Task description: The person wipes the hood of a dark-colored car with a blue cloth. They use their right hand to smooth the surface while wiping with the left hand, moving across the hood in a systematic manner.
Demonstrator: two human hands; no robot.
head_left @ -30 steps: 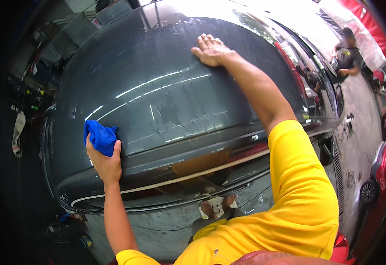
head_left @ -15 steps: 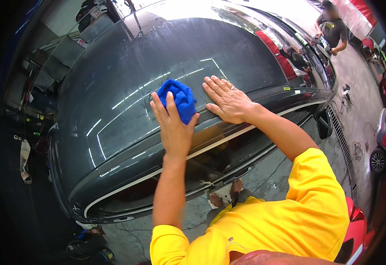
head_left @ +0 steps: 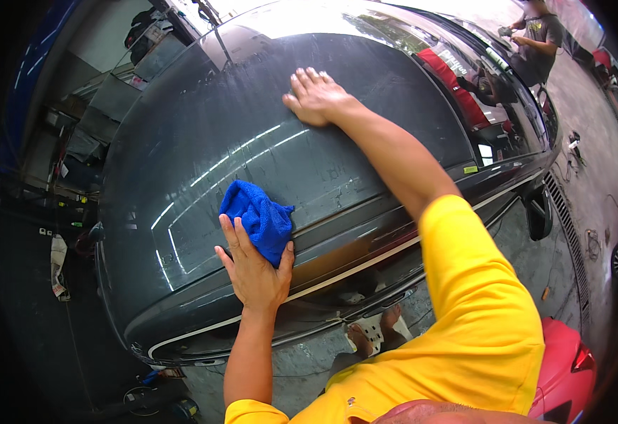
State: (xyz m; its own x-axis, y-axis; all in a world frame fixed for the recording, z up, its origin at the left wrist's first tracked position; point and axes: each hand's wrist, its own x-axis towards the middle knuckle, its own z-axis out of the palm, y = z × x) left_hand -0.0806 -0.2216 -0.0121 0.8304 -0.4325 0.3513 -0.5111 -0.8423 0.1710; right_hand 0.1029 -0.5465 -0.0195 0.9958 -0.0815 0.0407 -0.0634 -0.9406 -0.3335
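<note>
A dark grey car roof [head_left: 309,162] spreads out before me, glossy, with streaks and reflected ceiling lights on it. My left hand [head_left: 257,277] grips a bunched blue towel [head_left: 259,219] against the roof near its side edge, thumb on one side and fingers on the other. Farther across the panel, my right hand [head_left: 316,99] lies palm down with its fingers stretched out and nothing in it; it is slightly blurred. What is under its palm is hidden.
Below the roof edge, my feet stand on a light perforated step [head_left: 372,332]. A side mirror [head_left: 537,212] juts out at the right. Another person [head_left: 538,42] stands beyond the windshield. A red car [head_left: 560,367] is at the lower right, and shelves [head_left: 100,116] line the left.
My right hand has slid farther across the roof and a little left. My left hand, still holding the blue towel, has come nearer to me. The other person has shifted.
</note>
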